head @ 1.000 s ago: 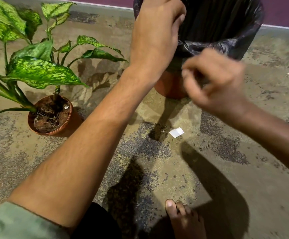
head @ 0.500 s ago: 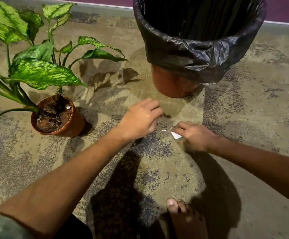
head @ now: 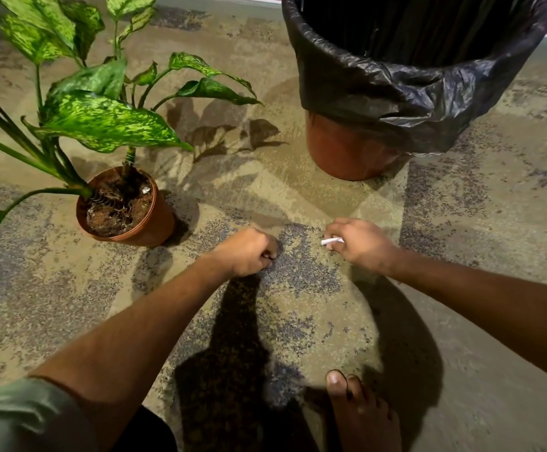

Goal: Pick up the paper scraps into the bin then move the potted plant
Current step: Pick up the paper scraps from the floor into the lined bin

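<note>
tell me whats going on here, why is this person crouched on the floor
A person is clearing paper scraps off the floor into the bin, which is lined with a black bag. The right hand pinches a white paper scrap low over the floor. The left hand is curled beside it at floor level; whether it holds anything cannot be seen. The potted plant stands untouched to the left, so that move has not begun.

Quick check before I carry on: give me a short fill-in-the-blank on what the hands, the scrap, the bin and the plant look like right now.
1. The right hand pinches a white paper ____.
2. The bin is lined with a ____ plastic bag.
3. The potted plant stands to the ____ of the bin.
4. The left hand has its fingers ____ just above the floor.

Missing words: scrap; black; left; curled
</note>
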Motion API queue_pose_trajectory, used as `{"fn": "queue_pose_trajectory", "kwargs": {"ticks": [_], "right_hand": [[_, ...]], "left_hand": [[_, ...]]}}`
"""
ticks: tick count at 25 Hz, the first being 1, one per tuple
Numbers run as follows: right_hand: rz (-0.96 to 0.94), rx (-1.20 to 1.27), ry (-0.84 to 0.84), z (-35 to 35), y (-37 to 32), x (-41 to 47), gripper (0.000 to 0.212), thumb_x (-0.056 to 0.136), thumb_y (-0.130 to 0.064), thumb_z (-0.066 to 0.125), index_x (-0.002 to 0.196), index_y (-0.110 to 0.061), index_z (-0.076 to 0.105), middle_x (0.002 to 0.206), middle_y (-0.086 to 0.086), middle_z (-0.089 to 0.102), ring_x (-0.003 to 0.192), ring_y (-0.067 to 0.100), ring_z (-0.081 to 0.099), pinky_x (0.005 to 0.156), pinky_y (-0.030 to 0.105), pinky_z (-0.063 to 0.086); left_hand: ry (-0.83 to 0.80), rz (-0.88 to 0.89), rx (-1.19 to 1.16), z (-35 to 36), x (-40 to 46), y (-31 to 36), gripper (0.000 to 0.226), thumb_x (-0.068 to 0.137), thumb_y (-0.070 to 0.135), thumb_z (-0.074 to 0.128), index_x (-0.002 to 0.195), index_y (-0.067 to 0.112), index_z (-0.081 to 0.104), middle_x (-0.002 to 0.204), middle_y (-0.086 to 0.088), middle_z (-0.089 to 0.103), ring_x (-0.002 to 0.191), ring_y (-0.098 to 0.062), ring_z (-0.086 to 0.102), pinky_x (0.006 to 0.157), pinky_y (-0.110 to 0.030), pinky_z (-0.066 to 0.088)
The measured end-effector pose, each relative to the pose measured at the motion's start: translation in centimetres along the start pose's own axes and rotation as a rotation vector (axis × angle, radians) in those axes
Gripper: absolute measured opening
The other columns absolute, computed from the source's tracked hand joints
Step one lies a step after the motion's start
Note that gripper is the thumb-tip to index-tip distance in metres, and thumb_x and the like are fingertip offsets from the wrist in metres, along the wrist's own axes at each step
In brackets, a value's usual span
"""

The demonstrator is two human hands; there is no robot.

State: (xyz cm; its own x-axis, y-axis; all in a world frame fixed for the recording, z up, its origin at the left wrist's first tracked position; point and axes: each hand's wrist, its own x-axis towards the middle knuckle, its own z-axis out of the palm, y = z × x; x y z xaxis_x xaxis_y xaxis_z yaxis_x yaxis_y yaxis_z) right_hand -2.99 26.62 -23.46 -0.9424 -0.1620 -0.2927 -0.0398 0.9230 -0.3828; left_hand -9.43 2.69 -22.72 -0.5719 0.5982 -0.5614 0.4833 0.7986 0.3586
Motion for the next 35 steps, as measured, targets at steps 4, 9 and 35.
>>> {"fn": "queue_pose_trajectory", "kwargs": {"ticks": [4,9,35], "right_hand": [[-0.049,-0.21,0.017,0.8,-1.3,0.3,0.036,0.099,-0.022,0.053,0.135,-0.017,0.052,0.136,-0.002,0.054,0.118,0.014,0.055,0.093,0.022,0.048],[-0.067,-0.353,-0.041,0.2,-2.1,0.9,0.045,0.091,0.0,0.051,0.136,-0.01,0.048,0.132,0.006,0.055,0.105,0.015,0.06,0.074,0.018,0.049],[-0.121,-0.408,0.761,-19.4,4.5,2.5,0.041,0.072,-0.054,0.049,0.112,-0.045,0.057,0.125,-0.011,0.064,0.101,0.011,0.061,0.09,0.038,0.052]], "left_hand": [[0.003,-0.027,0.017,1.4,0.6,-1.3,0.011,0.087,0.024,0.066,0.097,0.022,0.066,0.1,0.007,0.063,0.092,-0.01,0.059,0.09,-0.03,0.051],[0.061,0.041,0.147,2.0,0.6,-1.0,0.01,0.093,0.024,0.057,0.089,0.016,0.061,0.097,0.001,0.06,0.086,-0.013,0.058,0.087,-0.03,0.052],[1.259,0.314,-0.18,-22.4,-1.0,15.5,0.043,0.078,-0.002,0.049,0.112,0.016,0.069,0.112,0.002,0.069,0.108,-0.015,0.062,0.093,-0.029,0.05]]}}
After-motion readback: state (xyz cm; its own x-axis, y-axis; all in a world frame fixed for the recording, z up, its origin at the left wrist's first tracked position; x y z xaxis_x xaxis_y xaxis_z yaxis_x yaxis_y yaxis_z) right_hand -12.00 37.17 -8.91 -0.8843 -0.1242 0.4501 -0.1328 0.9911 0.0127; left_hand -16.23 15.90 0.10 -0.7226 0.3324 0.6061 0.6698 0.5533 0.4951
